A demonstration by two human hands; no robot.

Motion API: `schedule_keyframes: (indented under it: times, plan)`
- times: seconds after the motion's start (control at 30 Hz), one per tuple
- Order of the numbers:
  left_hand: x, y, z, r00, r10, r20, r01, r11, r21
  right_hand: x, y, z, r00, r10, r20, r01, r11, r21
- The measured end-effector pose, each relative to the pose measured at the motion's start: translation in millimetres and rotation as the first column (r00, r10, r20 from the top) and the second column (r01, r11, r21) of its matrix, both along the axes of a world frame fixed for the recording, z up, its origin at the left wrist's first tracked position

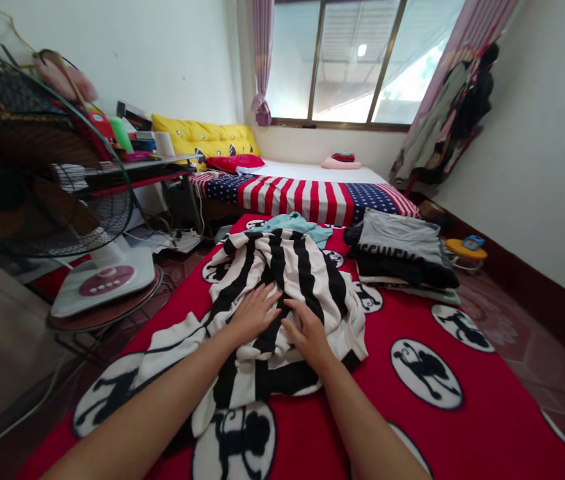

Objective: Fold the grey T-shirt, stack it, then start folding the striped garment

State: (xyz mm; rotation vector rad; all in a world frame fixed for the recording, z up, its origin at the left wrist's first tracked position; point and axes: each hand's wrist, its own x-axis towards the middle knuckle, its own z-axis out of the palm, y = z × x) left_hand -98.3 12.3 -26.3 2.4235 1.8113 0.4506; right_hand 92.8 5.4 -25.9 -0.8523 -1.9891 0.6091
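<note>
Red blanket (482, 413), printed with monkeys in white ovals, covers the surface in a room with one window (347, 67) and two mauve curtains (262, 60). One grey shirt (397, 233) tops the folded stack (407, 270) at right; its dark block letters are partly hidden, SCH among them. One striped garment (287, 267) lies rumpled mid-blanket, one teal garment (317, 233) just beyond. Left grip (257, 312) rests on the stripes, fingers slightly spread, holding nothing; right grip (308, 333) is half curled there, and I cannot tell whether it pinches cloth.
</note>
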Motion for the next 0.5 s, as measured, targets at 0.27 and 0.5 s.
schedule_keyframes:
  times: [0.27,0.5]
  plan:
    - [-81,-35,31.5,0.895,-0.283,0.344,0.371,0.902,-0.223,56,-84,2.5,0.959,0.183,0.215,-0.190,0.982,0.014]
    - [-110,-55,34.6,0.917,-0.243,0.317,0.308,0.936,-0.174,-16,-114,7.8,0.857,0.151,0.494,-0.219,0.972,0.083]
